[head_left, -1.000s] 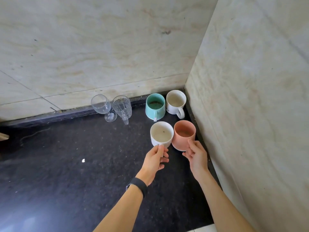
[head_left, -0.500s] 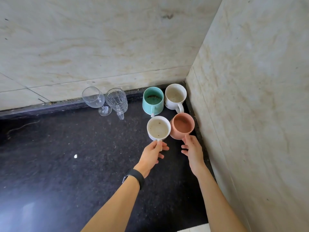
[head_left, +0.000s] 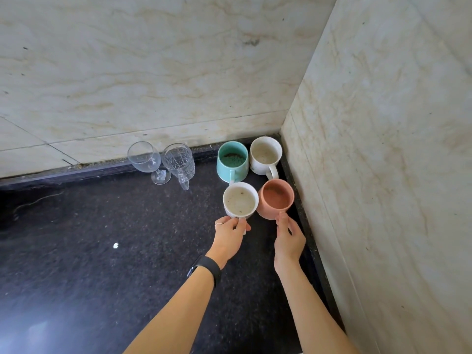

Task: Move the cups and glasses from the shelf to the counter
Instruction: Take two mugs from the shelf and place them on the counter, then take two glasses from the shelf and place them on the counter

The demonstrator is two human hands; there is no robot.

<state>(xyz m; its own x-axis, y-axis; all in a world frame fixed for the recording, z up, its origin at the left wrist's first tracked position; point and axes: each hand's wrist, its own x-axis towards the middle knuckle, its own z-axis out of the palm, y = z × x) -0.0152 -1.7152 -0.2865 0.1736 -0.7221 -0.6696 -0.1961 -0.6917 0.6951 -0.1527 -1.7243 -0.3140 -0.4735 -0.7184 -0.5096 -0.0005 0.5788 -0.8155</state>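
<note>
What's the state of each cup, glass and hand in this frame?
Near white ceramic mug: upright, handle gripped by left hand.
Pink ceramic mug: upright, handle held by right hand.
Teal ceramic mug: upright, untouched, dark specks inside.
Far white ceramic mug: upright, untouched.
Clear wine glass: upright, empty.
Clear patterned glass mug: upright, empty.

My left hand (head_left: 228, 235): gripped the near white cup (head_left: 240, 200) by its handle.
My right hand (head_left: 290, 237): pinched the pink cup (head_left: 275, 199), touching that white cup's right side.
</note>
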